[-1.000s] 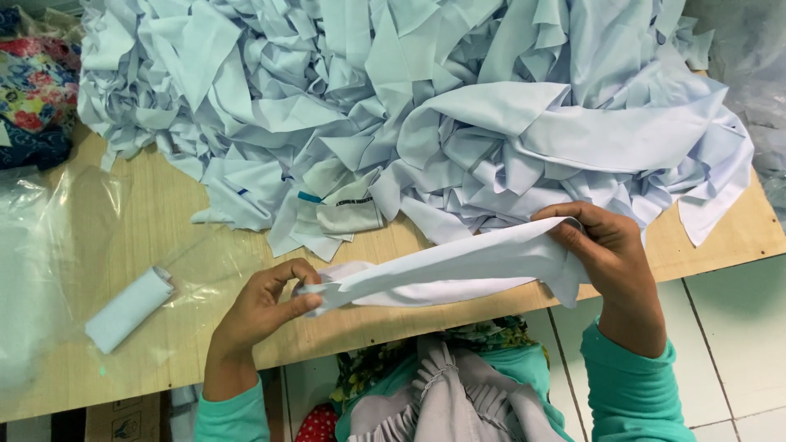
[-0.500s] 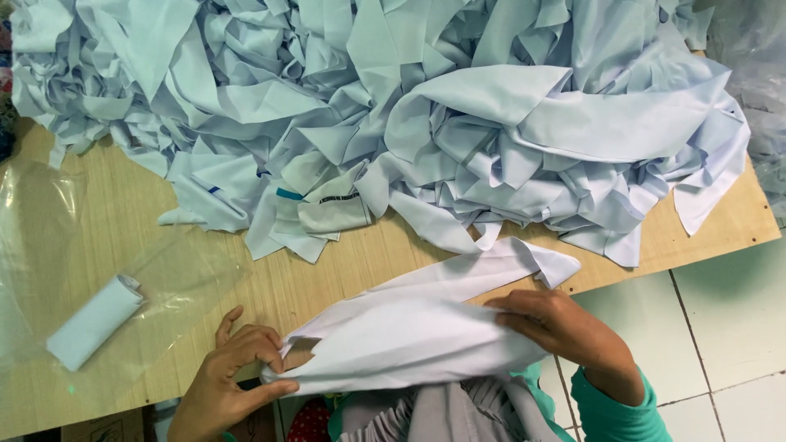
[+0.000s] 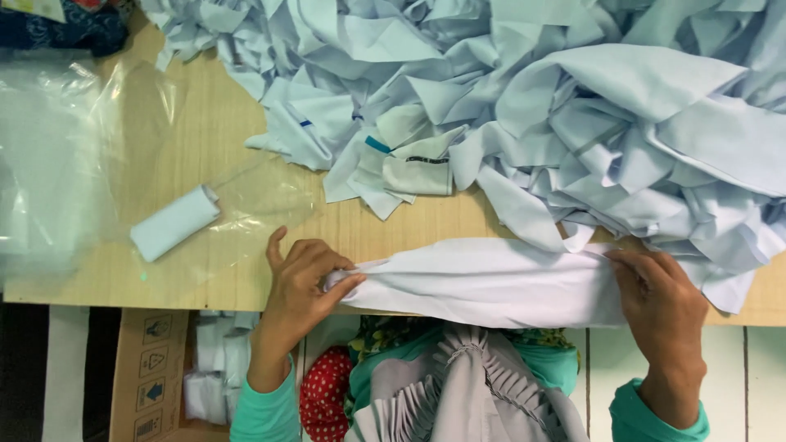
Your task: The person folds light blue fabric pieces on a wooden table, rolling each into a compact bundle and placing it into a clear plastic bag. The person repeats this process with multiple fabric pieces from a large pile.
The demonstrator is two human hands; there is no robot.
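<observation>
A clear plastic sheet (image 3: 74,155) covers the left of the wooden worktop (image 3: 246,278), with a small white cloth roll (image 3: 174,222) lying on it, and a cardboard box (image 3: 151,372) sits below the edge. The left hand (image 3: 301,282) pinches one end of a long white cloth piece (image 3: 491,282) stretched along the worktop's near edge — the right hand (image 3: 659,307) grips its other end. Just behind it a big heap of pale blue cloth pieces (image 3: 573,106) fills the right side.

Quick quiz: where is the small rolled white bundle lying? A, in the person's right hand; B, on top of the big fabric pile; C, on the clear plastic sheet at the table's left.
C: the rolled white bundle lies on the clear plastic sheet, apart from both hands.
</observation>
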